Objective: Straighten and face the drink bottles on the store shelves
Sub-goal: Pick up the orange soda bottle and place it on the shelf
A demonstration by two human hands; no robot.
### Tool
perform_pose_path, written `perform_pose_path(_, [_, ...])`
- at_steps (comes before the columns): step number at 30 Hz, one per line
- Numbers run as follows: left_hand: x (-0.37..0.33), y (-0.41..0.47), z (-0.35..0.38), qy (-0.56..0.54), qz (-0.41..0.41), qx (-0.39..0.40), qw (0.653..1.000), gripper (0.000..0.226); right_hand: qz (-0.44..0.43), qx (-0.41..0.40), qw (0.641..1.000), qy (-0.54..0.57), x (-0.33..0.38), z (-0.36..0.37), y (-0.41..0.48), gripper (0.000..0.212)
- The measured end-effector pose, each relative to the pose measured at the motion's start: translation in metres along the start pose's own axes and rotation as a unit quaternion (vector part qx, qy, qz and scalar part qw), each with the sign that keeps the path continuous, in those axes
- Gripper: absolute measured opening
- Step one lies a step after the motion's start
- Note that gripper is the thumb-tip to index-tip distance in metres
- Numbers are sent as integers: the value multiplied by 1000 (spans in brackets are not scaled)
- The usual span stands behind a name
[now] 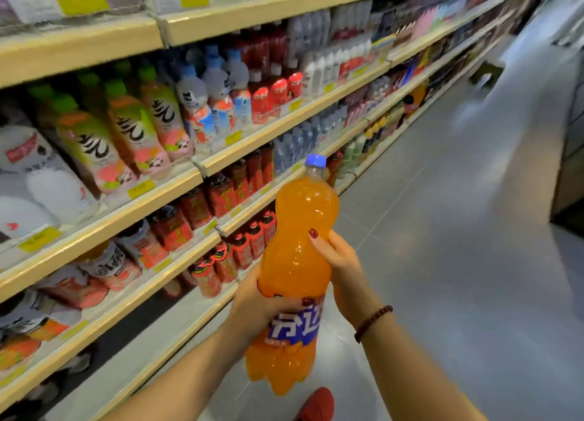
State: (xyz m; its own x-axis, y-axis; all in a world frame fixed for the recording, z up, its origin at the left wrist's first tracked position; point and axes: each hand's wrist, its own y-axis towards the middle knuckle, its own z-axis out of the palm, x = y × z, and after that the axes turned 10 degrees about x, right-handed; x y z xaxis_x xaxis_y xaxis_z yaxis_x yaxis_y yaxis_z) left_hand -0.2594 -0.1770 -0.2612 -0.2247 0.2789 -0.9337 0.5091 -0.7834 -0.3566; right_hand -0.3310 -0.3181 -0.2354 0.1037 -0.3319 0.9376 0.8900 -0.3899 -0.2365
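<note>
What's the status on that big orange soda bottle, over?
Left hand grips the orange soda bottle low down; right hand holds its waist. Bottle upright, held clear of the shelves. Nothing in the way.

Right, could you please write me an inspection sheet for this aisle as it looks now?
Surface: shelves stocked in tiers, yellow price tags on the front edges.
Job's things: orange soda bottle, blue cap, roughly upright, off the shelf, label toward the camera.
Clutter: nothing seen.
Grippers: left hand grips the bottle at its label; right hand holds its waist.
Cables: nothing seen.
Surroundings: grey aisle floor; red shoe below; beaded bracelet on the right wrist.
</note>
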Motion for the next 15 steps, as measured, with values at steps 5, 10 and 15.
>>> perform_pose_path(5, [-42,42,59,-76,1,91,993,75,-29,-20,998,52,26,-65,8,49])
perform_pose_path(10, [-75,87,112,-60,1,127,990,84,-61,-54,992,93,48,-133,12,40])
perform_pose_path(15, [-97,136,154,-36,-10,169,985,81,-75,-97,986,115,60,-193,23,50])
